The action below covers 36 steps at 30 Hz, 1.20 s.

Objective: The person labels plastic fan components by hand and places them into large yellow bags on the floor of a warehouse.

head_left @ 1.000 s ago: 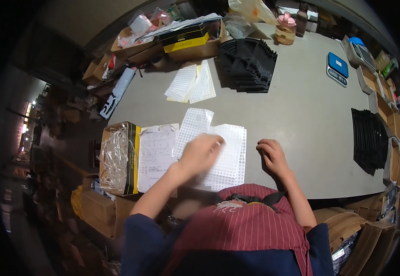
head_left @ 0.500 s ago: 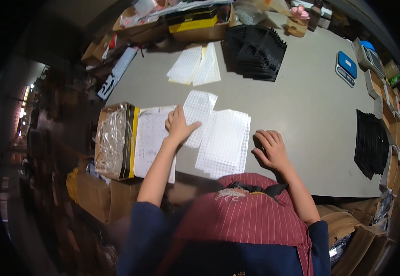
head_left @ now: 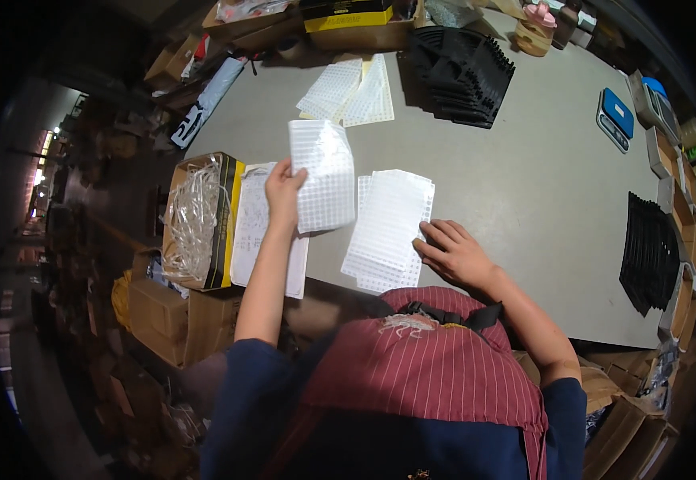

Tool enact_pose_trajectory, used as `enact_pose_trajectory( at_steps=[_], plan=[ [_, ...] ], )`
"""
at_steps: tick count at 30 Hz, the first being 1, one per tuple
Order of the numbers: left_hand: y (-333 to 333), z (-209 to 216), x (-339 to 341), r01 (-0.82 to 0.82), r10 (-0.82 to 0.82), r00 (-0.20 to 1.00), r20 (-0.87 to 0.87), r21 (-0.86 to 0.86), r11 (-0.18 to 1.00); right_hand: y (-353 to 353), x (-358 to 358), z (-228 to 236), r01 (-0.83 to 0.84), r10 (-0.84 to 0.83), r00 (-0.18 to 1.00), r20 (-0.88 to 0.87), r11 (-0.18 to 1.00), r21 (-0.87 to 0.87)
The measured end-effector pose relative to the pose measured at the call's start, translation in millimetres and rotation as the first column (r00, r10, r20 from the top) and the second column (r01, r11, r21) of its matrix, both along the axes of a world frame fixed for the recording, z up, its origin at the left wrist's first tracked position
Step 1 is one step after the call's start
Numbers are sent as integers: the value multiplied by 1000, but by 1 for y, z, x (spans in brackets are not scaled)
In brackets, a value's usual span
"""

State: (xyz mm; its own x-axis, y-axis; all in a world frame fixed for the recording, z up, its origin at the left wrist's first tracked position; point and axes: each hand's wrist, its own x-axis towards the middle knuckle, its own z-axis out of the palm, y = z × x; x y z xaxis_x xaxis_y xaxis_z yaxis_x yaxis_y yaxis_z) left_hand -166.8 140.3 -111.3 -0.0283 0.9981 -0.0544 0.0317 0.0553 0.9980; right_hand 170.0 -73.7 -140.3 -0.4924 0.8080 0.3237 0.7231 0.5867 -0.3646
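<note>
My left hand (head_left: 283,194) pinches a white sticker sheet (head_left: 323,180) by its left edge, thumb on top. The sheet is printed with a grid of small round marks, and glare washes out its upper part. To its right, a loose stack of similar sticker sheets (head_left: 390,228) lies on the table near my body, the sheets slightly fanned. My right hand (head_left: 457,253) rests at the right edge of that stack, fingers loosely bent and apart, the tips touching or nearly touching the paper.
Beyond lie more sticker sheets (head_left: 344,88) and stacked black plastic parts (head_left: 464,76). A box of clear plastic strips (head_left: 194,220) and a handwritten notebook (head_left: 296,268) sit at left. At right are a blue-topped scale (head_left: 618,116), another black stack (head_left: 650,252) and small cardboard trays (head_left: 668,192).
My left hand has lifted the sticker sheet off the table and moved it left, away from the stack. My right hand has moved left from the bare table to the stack's edge.
</note>
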Motion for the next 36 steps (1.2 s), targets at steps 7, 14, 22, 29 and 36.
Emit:
enact_pose_trajectory(
  at_steps=[7, 14, 22, 29, 36],
  plan=[
    [-17, 40, -9, 153, -66, 930, 362, -218, 964, 47, -26, -8, -18, 25, 994, -105, 998, 66],
    [-75, -40, -9, 194, -221, 950, -219, -141, 971, 53, -20, -20, 96, -101, 936, -337, 995, -33],
    [-120, -11, 10, 435, -58, 573, -817, 244, 867, 38, -2, -28, 290, -300, 843, -446, 953, -93],
    [-180, -17, 68, 845, -219, 224, -950, 78, 528, 37, -9, -23, 259, -286, 858, -427, 958, -120],
    [-161, -34, 73, 809, -116, 256, -960, 147, 569, 36, -9, -21, 274, -289, 882, -373, 957, -95]
  ],
)
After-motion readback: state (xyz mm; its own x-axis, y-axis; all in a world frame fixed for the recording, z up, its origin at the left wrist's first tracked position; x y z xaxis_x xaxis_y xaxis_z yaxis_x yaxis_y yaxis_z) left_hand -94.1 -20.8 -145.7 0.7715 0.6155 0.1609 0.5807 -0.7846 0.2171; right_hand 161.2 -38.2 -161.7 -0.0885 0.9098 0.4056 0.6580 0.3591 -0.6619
